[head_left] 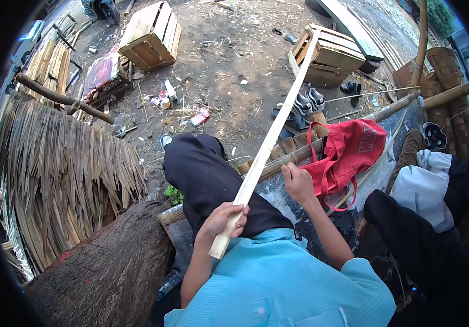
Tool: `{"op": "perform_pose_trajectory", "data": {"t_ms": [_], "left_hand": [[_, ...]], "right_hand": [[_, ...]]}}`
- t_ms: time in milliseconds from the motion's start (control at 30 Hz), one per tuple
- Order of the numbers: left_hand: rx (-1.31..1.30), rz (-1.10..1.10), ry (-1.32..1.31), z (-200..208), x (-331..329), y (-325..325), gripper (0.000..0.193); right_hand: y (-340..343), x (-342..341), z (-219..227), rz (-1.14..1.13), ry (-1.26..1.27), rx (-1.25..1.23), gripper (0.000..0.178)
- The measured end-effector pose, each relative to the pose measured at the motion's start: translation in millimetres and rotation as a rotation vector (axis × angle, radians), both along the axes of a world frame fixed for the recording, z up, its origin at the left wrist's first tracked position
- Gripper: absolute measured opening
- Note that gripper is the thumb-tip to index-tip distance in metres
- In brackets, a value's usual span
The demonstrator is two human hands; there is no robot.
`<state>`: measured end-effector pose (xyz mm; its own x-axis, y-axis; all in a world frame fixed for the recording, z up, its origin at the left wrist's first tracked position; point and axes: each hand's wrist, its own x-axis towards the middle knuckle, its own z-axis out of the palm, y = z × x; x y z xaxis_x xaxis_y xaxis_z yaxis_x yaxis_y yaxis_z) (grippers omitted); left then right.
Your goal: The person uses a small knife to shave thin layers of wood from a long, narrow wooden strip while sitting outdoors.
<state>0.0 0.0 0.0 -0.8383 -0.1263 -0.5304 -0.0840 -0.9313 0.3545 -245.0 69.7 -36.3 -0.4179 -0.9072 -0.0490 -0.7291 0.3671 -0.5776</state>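
Note:
A long pale strip of wood or bamboo (pixel 271 136) slants from my lap up and away to the right. Its far end overlaps a slatted wooden crate (pixel 335 54); whether it touches the crate I cannot tell. My left hand (pixel 224 220) is wrapped round the strip close to its near end, over my dark trousers (pixel 204 169). To the right of the strip, apart from it, my right hand (pixel 300 184) is closed with the thumb uppermost. What it holds, if anything, is hidden. Just beyond that hand lies a red cloth bag (pixel 349 150) with long handles.
A thatch panel of dry leaves (pixel 65 169) and a thick tree trunk (pixel 109 267) flank my left. At right sits another person in dark clothes with white cloth (pixel 425 188). Shoes (pixel 308 102), litter (pixel 199 115) and a second crate (pixel 150 38) are on the dirt ahead.

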Motion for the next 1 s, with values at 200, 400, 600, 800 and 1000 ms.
{"op": "perform_pose_trajectory", "data": {"t_ms": [200, 400, 600, 800, 1000], "left_hand": [[0.055, 0.005, -0.014, 4, 7, -6, 0.021], [0.191, 0.049, 0.012, -6, 11, -7, 0.030], [0.443, 0.126, 0.102, -23, 20, -12, 0.037], [0.333, 0.096, 0.126, -23, 13, -5, 0.038], [0.581, 0.200, 0.272, -27, 18, -9, 0.038]], "right_hand": [[0, 64, 20, 0.311, -0.121, -0.112, 0.031], [-8, 58, -5, 0.448, -0.051, -0.223, 0.034], [-27, 63, 5, 0.504, 0.018, -0.302, 0.037], [-25, 51, 7, 0.480, 0.116, -0.252, 0.036], [-33, 33, -5, 0.318, 0.202, -0.209, 0.037]]}}
